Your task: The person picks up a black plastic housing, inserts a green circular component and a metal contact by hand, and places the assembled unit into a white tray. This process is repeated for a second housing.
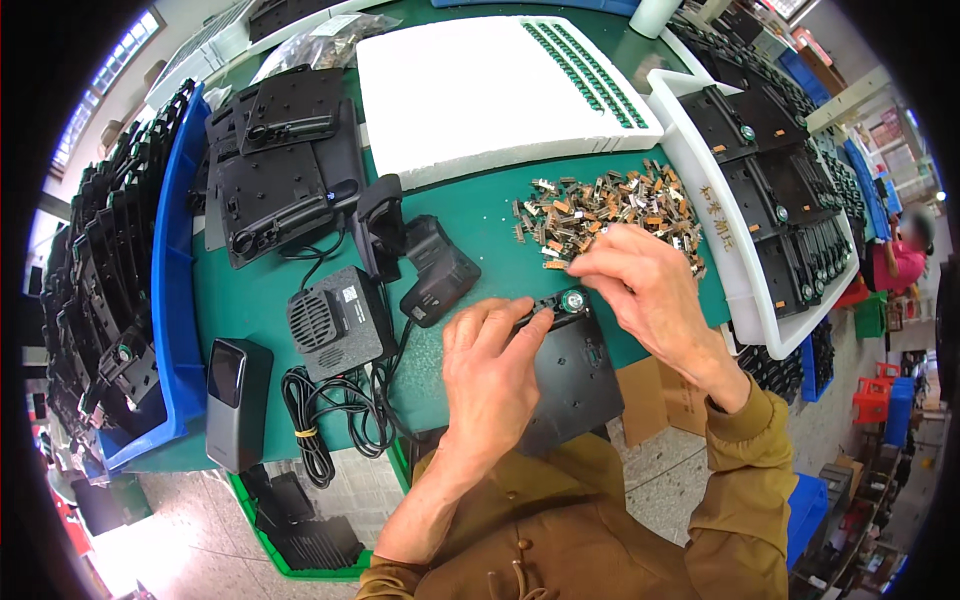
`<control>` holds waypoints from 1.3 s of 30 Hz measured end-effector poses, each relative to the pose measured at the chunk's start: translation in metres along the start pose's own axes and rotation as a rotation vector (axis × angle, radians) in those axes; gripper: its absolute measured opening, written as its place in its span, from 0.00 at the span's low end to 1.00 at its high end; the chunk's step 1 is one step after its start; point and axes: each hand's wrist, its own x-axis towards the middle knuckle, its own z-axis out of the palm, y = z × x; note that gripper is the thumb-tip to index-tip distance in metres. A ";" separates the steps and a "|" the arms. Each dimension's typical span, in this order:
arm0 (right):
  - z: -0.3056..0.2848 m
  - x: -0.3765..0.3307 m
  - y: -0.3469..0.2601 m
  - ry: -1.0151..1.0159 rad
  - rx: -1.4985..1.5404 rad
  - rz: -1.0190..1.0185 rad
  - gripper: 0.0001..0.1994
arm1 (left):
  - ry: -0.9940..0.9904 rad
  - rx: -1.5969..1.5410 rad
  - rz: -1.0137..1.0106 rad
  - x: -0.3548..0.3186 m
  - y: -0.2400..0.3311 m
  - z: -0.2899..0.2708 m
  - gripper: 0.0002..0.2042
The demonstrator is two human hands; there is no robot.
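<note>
A black plastic panel [570, 385] lies at the near edge of the green table, a raised bar along its far side ending in a round silver part [573, 300]. My left hand [492, 370] holds this panel at the bar, thumb and fingers closed on it. Just beyond the round part, my right hand [650, 290] has thumb and forefinger pinched together; whatever is between them is too small to make out. Its fingertips are beside the near edge of a pile of small metal switches with orange and white bits [610, 205].
A white foam block [450, 90] bears rows of small green parts. Right stands a white tray [700, 200] of black panels; left, a blue bin [178, 300]. Stacked panels [270, 180], a black speaker-like box [340, 320], coiled cable [315, 430] and a power bank [238, 405] occupy the left side.
</note>
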 end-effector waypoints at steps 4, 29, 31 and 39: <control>0.008 0.019 0.005 -0.102 -0.145 -0.069 0.06 | 0.011 0.006 0.009 0.004 0.004 -0.004 0.16; 0.001 -0.072 -0.045 0.037 0.318 0.463 0.09 | 0.020 0.022 0.002 0.003 0.003 -0.001 0.15; 0.004 -0.073 -0.046 0.052 0.313 0.458 0.08 | 0.020 0.022 -0.002 0.003 0.003 -0.001 0.15; 0.015 -0.078 -0.058 0.147 0.264 0.591 0.06 | 0.019 0.015 0.005 0.003 0.002 -0.002 0.15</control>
